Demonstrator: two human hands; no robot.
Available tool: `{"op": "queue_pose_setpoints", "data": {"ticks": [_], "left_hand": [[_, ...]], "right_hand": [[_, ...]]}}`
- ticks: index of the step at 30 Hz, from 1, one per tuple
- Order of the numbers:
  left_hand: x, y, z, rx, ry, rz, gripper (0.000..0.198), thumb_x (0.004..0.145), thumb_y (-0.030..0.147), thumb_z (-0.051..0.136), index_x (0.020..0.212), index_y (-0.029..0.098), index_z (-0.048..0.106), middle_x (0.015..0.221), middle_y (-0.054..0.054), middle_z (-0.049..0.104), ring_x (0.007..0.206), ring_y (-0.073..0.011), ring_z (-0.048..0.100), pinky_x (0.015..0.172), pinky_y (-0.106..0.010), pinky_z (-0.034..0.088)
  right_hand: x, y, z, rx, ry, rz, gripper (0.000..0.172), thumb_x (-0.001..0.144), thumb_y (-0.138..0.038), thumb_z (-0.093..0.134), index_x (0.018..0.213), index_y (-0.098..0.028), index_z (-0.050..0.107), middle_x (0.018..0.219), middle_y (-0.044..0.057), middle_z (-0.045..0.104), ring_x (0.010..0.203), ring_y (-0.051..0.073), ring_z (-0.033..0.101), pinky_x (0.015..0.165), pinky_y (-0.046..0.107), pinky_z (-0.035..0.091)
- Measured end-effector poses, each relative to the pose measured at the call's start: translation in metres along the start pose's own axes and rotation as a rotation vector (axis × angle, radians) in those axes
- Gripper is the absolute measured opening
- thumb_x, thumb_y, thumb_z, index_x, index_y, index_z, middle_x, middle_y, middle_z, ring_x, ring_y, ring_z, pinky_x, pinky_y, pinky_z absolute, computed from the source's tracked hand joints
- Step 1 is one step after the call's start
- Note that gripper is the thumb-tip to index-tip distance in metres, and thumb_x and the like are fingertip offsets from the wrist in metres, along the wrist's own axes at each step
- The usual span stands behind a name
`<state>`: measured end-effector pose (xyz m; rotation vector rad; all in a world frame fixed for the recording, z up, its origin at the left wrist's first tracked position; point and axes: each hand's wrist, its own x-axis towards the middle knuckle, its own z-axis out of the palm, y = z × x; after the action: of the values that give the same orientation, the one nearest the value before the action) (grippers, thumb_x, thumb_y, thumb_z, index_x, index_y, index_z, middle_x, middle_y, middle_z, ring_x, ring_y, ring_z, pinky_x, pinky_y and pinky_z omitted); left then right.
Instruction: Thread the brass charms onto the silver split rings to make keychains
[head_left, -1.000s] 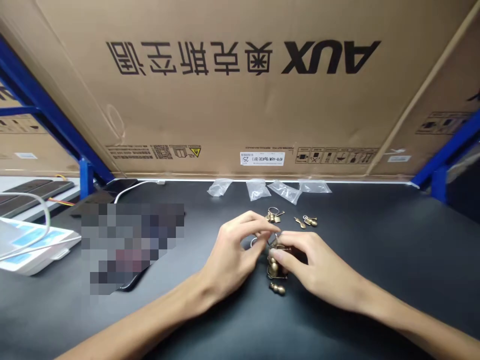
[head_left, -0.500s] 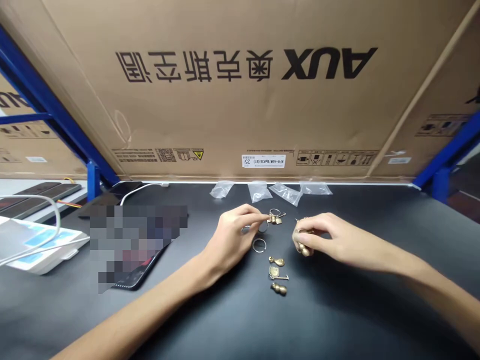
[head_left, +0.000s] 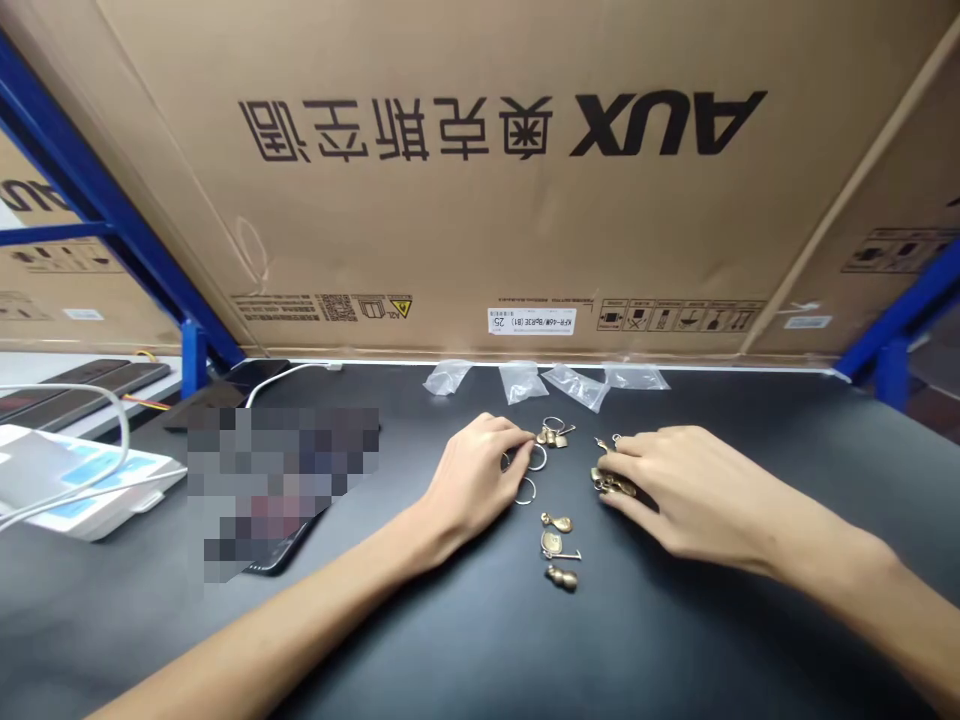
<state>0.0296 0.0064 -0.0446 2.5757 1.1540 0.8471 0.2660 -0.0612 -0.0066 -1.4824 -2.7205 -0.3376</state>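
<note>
My left hand (head_left: 480,480) rests on the dark table, thumb and forefinger drawn together at the edge of a silver key ring (head_left: 538,460). Partly behind its thumb is a second key ring (head_left: 526,492). Just beyond the fingertips, small brass charms (head_left: 553,438) lie beside another ring. My right hand (head_left: 675,490) is palm down with fingers apart, over several loose brass charms (head_left: 616,484), some hidden under the fingers. Between the hands and nearer me lie a drop-shaped charm (head_left: 557,522), a flat charm with a small bar (head_left: 553,543) and a gourd-shaped charm (head_left: 562,578).
Clear plastic bags (head_left: 577,386) lie in a row along the back edge. Behind them stands a large cardboard box (head_left: 420,230) between blue metal posts (head_left: 150,220). At left are a phone (head_left: 281,550), partly pixelated, a white box (head_left: 97,490) and a white cable (head_left: 124,420).
My right hand has opened from a closed grip, and the brass charms it held now lie under its fingers. The key ring at my left fingertips has shifted slightly right.
</note>
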Motion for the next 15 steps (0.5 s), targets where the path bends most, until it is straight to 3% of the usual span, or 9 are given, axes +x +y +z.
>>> {"op": "queue_pose_setpoints", "data": {"ticks": [5, 10, 15], "left_hand": [[-0.001, 0.000, -0.002, -0.032, 0.030, -0.018, 0.020, 0.090, 0.021, 0.054, 0.091, 0.020, 0.074, 0.089, -0.003, 0.074, 0.083, -0.0182, 0.064, 0.076, -0.030, 0.050], [-0.002, 0.003, -0.008, -0.076, 0.075, -0.019, 0.020, 0.090, 0.020, 0.054, 0.089, 0.019, 0.073, 0.088, -0.003, 0.074, 0.081, -0.0178, 0.064, 0.075, -0.030, 0.049], [-0.004, 0.000, -0.012, -0.101, 0.092, -0.017, 0.019, 0.088, 0.017, 0.054, 0.085, 0.019, 0.073, 0.083, -0.003, 0.074, 0.079, -0.0176, 0.064, 0.074, -0.030, 0.049]], "right_hand": [[0.009, 0.005, 0.001, 0.055, 0.061, 0.089, 0.030, 0.101, -0.035, 0.039, 0.099, -0.025, 0.067, 0.086, 0.003, 0.069, 0.069, 0.019, 0.064, 0.056, 0.030, 0.036], [0.043, 0.020, 0.009, 0.059, 0.068, 0.079, 0.023, 0.100, -0.025, 0.044, 0.111, -0.022, 0.063, 0.100, 0.007, 0.068, 0.079, 0.019, 0.064, 0.061, 0.027, 0.038], [0.073, 0.029, 0.010, 0.056, 0.012, -0.069, 0.016, 0.096, -0.021, 0.050, 0.095, -0.022, 0.066, 0.091, 0.003, 0.068, 0.075, 0.017, 0.062, 0.061, 0.026, 0.037]]}}
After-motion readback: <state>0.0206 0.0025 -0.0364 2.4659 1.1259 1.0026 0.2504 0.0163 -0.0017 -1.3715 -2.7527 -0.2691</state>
